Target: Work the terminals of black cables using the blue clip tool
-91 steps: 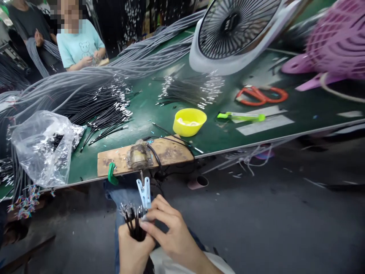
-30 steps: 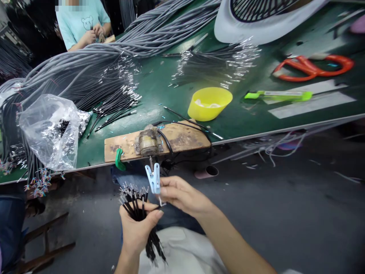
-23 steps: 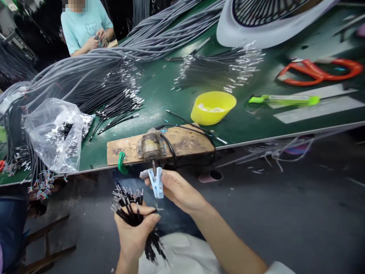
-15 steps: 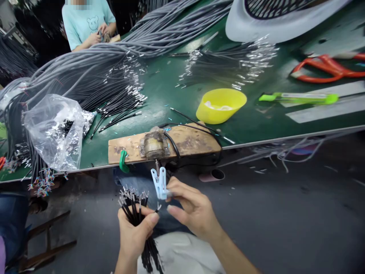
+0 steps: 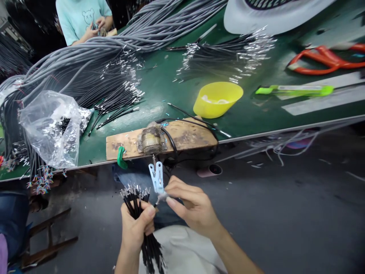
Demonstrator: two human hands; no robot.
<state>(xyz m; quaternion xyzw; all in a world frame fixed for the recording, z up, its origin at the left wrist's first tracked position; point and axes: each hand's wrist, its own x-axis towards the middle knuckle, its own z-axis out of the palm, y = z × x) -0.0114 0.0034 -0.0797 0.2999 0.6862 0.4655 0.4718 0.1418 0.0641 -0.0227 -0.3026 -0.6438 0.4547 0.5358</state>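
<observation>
Two hands: we see both low in the view, below the table's near edge and over the person's lap.
Left hand (image 5: pixel 137 228): clenched round a bundle of black wires (image 5: pixel 134 199), with the thumb pressed across its front.
Bundle's axis: steep, running from the lap up and slightly leftward. The metal-tipped ends point up toward the table edge and fan out above the fist, and the tails hang below it.
Right hand (image 5: pixel 191 207): thumb and forefinger pinch the lower end of a light blue clip (image 5: pixel 156 177).
Clip's axis: near upright, with its two prongs pointing up at the wooden board (image 5: pixel 188 137). Its lower end sits just beside the bundle's tips.
Board: lies at the near edge of the green table (image 5: pixel 159 85), with a green clamp (image 5: pixel 121 158) on its left end and a black cable looped over it.
Beyond the board: a yellow bowl (image 5: pixel 218 99), a plastic bag (image 5: pixel 51 127) to the left, and grey cables (image 5: pixel 85 62) heaped across the table.
Far corner: another person's hands (image 5: pixel 97 26) are busy at the far side of the table.
</observation>
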